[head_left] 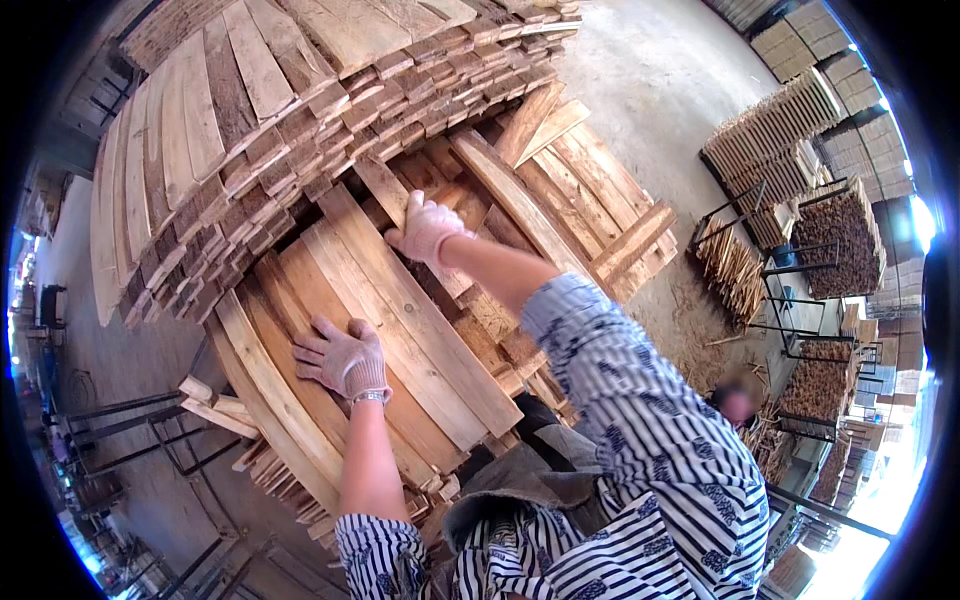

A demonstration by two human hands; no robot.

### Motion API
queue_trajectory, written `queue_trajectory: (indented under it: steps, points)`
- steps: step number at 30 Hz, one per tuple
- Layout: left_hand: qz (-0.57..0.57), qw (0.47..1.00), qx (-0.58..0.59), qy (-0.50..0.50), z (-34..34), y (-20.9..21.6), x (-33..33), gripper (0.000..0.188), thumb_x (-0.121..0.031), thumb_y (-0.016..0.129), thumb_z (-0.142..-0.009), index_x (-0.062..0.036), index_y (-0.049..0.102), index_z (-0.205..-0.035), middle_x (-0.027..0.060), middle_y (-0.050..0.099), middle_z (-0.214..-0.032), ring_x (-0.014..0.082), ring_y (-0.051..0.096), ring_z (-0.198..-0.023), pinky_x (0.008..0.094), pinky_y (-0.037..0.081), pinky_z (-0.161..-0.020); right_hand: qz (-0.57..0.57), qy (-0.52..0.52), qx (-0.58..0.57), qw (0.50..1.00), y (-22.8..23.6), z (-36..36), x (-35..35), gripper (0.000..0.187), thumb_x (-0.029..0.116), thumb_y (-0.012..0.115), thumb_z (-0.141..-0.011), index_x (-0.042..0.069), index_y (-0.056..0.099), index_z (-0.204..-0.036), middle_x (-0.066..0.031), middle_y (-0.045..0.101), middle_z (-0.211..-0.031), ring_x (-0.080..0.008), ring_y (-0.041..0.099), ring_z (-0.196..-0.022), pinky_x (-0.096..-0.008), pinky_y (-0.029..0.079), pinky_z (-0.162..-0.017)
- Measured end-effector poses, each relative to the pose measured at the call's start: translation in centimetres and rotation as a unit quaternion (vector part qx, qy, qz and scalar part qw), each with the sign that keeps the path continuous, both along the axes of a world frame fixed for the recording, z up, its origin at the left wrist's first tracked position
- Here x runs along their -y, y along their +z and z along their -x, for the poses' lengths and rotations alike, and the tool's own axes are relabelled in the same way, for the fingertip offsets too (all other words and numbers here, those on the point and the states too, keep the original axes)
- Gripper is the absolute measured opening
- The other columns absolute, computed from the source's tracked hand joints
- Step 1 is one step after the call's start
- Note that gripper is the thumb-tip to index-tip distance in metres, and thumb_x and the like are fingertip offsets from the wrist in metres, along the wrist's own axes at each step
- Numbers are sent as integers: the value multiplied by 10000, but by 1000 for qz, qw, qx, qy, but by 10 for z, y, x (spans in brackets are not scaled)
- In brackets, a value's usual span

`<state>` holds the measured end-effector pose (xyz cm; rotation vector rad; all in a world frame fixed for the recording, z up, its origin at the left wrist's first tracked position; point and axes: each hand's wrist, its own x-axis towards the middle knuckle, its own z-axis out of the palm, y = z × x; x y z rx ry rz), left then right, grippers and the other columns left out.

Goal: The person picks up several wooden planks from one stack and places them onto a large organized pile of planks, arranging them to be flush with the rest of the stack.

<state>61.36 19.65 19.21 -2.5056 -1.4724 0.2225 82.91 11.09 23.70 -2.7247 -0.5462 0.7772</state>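
Note:
My left hand (342, 360), in a pale knitted glove, lies flat with fingers spread on a layer of long wooden boards (385, 285) set side by side. Farther up and to the right, my right hand (430, 230), gloved the same way, is closed around the near end of a short wooden board (378, 188). That board's far end reaches the edge of the big lumber stack; its underside is hidden. Beneath my right forearm, loose boards lie at uneven angles, among them a long curved-looking plank (520, 205).
A tall stack of boards (300, 140) rises at the far left. More planks (590, 170) lie right of my right hand, one crosswise (635, 240). Metal racks and lumber piles (840, 240) line the right side. Another person (737, 402) is at the lower right.

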Motion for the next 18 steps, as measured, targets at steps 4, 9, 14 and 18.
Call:
queue_trajectory:
  steps: [4, 9, 14, 18]
  points:
    - [2, 999, -30, 26, 8, -3, -7, 707, -538, 409, -981, -108, 368, -1541, 322, 333, -1577, 500, 350, -1438, 659, 268, -1134, 78, 243, 103, 961, 58, -41, 41, 560, 516, 567, -998, 70, 573, -1337, -167, 606, -1260, -291, 618, -1129, -445, 530, -922]
    - [-12, 1000, -23, 9, 1, -3, -4, 689, -513, 430, -976, -107, 388, -1530, 304, 348, -1570, 485, 358, -1435, 649, 277, -1134, 182, 525, 283, 782, 9, -85, 97, 955, 596, 725, -868, 85, 320, -1565, -144, 462, -1532, -328, 438, -1426, -481, 348, -1195]
    - [-41, 999, -18, -2, 1, -7, -7, 673, -493, 449, -970, -108, 405, -1521, 293, 361, -1558, 468, 381, -1419, 617, 296, -1138, 95, 530, 257, 803, -59, -112, 59, 913, 491, 847, -788, 63, 445, -1486, -156, 585, -1443, -352, 551, -1352, -474, 384, -1163]
    - [-65, 998, 0, -21, 14, -24, -8, 663, -483, 456, -969, -103, 412, -1511, 285, 374, -1547, 472, 389, -1407, 601, 309, -1134, 152, 472, 158, 854, -45, -119, 17, 753, 490, 841, -800, 87, 582, -1381, -98, 740, -1195, -311, 681, -1185, -447, 491, -1041]
